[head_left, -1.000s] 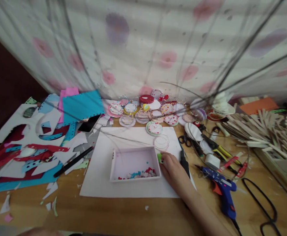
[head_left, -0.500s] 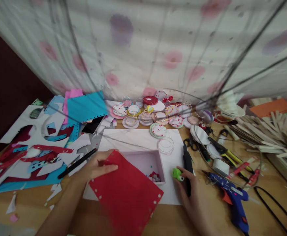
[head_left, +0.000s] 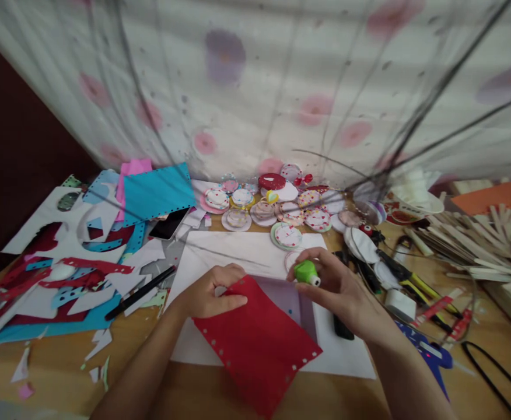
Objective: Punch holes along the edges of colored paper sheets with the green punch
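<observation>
Gripping red paper [head_left: 259, 332] in left fingers [head_left: 233, 301], green punch [head_left: 305, 272] in right fingers [head_left: 319, 255], blue glue gun [head_left: 433, 364] too blurred to read

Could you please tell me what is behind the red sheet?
Behind the red sheet, part of an open box shows on white paper, a small blue bit inside; the sheet hides anything in the covered part.

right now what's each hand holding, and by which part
The left hand holds the red sheet near its far corner. The right hand holds the green gadget by its body, with its white tip uncovered.
</observation>
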A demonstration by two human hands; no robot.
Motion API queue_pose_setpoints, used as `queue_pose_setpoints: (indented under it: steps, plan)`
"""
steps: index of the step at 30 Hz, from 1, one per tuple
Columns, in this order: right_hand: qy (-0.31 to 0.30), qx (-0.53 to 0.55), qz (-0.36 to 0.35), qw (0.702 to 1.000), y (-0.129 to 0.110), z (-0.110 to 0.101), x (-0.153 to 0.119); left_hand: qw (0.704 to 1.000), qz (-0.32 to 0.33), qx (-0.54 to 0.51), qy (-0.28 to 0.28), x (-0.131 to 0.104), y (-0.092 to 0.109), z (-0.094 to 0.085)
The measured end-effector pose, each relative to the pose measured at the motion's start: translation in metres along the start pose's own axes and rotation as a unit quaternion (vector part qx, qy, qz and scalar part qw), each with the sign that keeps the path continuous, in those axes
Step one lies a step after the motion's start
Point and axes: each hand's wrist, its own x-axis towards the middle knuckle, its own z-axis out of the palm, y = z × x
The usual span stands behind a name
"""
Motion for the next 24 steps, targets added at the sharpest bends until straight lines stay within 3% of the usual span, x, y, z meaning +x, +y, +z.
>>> queue_pose_setpoints:
  steps: [3, 6, 11, 17, 24]
  plan:
    - [-0.122, 0.027, 0.031, 0.992, -0.015, 0.011, 0.014, 1.0, 0.022, -0.021, -0.003, -0.001, -0.006, 0.009]
    - [-0.176, -0.013, 0.039, 0.984, -0.014, 0.018, 0.021, 0.999, 0.044, -0.029, -0.005, -0.005, -0.021, 0.019]
    - [-0.212, -0.129, 0.05, 0.967, -0.002, 0.021, 0.024, 0.997, 0.065, -0.039, -0.009, -0.007, -0.035, 0.024]
    - [-0.222, -0.16, 0.048, 0.961, -0.003, 0.023, 0.025, 0.995, 0.08, -0.047, 0.019, -0.005, -0.029, 0.022]
    - [-0.21, -0.001, 0.089, 0.974, 0.0, 0.012, 0.027, 0.994, 0.084, -0.043, 0.049, -0.006, -0.031, 0.025]
